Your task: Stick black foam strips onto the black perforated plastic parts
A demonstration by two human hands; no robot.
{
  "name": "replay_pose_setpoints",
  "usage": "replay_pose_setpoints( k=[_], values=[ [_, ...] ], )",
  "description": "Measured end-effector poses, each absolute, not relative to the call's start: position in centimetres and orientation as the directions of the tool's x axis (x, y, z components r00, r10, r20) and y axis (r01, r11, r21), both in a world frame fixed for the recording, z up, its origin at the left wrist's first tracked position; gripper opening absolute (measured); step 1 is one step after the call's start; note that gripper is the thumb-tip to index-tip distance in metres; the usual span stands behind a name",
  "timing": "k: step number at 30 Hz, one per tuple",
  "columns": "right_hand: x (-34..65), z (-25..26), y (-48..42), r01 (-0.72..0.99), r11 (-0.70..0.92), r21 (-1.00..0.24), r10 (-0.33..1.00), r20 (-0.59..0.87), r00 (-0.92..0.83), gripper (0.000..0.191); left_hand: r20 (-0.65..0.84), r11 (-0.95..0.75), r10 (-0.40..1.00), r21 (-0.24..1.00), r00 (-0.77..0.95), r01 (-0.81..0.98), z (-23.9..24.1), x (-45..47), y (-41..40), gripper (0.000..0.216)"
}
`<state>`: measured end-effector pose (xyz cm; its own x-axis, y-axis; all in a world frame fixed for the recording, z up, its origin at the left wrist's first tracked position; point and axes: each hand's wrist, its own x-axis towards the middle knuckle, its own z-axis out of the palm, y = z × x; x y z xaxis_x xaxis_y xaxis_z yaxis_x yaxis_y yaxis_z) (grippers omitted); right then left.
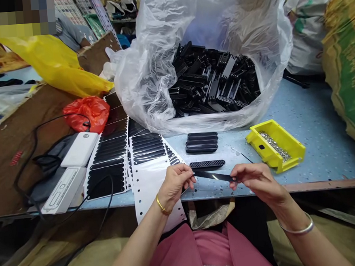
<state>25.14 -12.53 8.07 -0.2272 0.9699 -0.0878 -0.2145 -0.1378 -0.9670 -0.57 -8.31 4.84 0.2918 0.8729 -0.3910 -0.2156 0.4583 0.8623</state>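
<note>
Between my two hands a thin glossy black strip (213, 176) is stretched out above the table's front edge. My left hand (180, 179) pinches its left end, and my right hand (253, 178) pinches the right end. Just beyond the strip lies a black bar with a mesh-patterned face (208, 164). Several smooth black bars (201, 142) lie in a stack-like row behind it. Left of my left hand, a white backing sheet (153, 179) carries black strips along its far part and hangs over the edge.
A big clear plastic bag (149, 70) full of black plastic parts (210, 82) stands at the back. On the right is a yellow bin (297, 153) of small metal pieces. More strip sheets (107, 170), a white box (62, 189), a power bank (79, 149) and a red bag (87, 113) lie left.
</note>
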Motion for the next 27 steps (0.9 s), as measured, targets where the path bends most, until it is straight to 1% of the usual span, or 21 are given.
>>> replay_pose_setpoints(
  k=[3,5,7,10,12,14,16,18,20,22,24,27],
  values=[
    [24.8,7.6,-12.3,-0.271,-0.253,-0.929,0.967,-0.233,-0.106,0.037,-0.392,0.440,0.894,0.862,0.217,-0.254,4.7,-0.2,-8.2,0.027],
    [24.4,7.1,-12.0,-0.226,-0.295,-0.928,0.953,-0.304,0.005,0.037,-0.390,0.427,0.902,0.868,0.184,-0.254,4.9,0.1,-8.3,0.027],
    [24.0,6.6,-11.7,-0.140,-0.314,-0.939,0.943,-0.326,0.072,0.033,-0.377,0.408,0.911,0.881,0.164,-0.240,5.2,0.3,-8.3,0.027],
    [23.9,6.2,-11.3,0.020,-0.291,-0.956,0.952,-0.287,0.110,0.026,-0.350,0.373,0.926,0.906,0.141,-0.202,5.5,0.6,-8.6,0.025],
    [24.0,6.1,-11.0,0.116,-0.238,-0.964,0.965,-0.221,0.144,0.023,-0.334,0.352,0.934,0.918,0.122,-0.180,5.6,0.8,-8.9,0.023],
    [24.2,6.3,-10.8,0.158,-0.180,-0.971,0.973,-0.151,0.176,0.022,-0.321,0.335,0.941,0.925,0.106,-0.178,5.7,0.9,-9.2,0.022],
    [24.5,6.6,-10.7,0.128,-0.150,-0.980,0.975,-0.125,0.185,0.021,-0.309,0.323,0.946,0.926,0.098,-0.196,5.8,0.9,-9.6,0.021],
    [24.7,6.8,-10.7,0.041,-0.139,-0.989,0.971,-0.128,0.202,0.024,-0.307,0.321,0.947,0.921,0.096,-0.222,6.0,0.9,-9.8,0.022],
    [25.1,6.9,-10.7,-0.059,-0.135,-0.989,0.955,-0.146,0.260,0.030,-0.316,0.332,0.943,0.911,0.103,-0.245,6.2,0.7,-9.9,0.022],
    [25.4,7.0,-10.7,-0.126,-0.143,-0.982,0.932,-0.176,0.316,0.032,-0.332,0.351,0.936,0.897,0.115,-0.267,6.5,0.5,-9.8,0.023],
    [25.5,7.0,-10.8,-0.152,-0.169,-0.974,0.925,-0.210,0.316,0.032,-0.347,0.370,0.929,0.884,0.128,-0.287,6.5,0.4,-9.7,0.024],
    [25.1,6.8,-11.0,-0.133,-0.184,-0.974,0.936,-0.215,0.278,0.034,-0.357,0.386,0.922,0.874,0.149,-0.295,6.3,0.5,-9.5,0.026]
  ],
)
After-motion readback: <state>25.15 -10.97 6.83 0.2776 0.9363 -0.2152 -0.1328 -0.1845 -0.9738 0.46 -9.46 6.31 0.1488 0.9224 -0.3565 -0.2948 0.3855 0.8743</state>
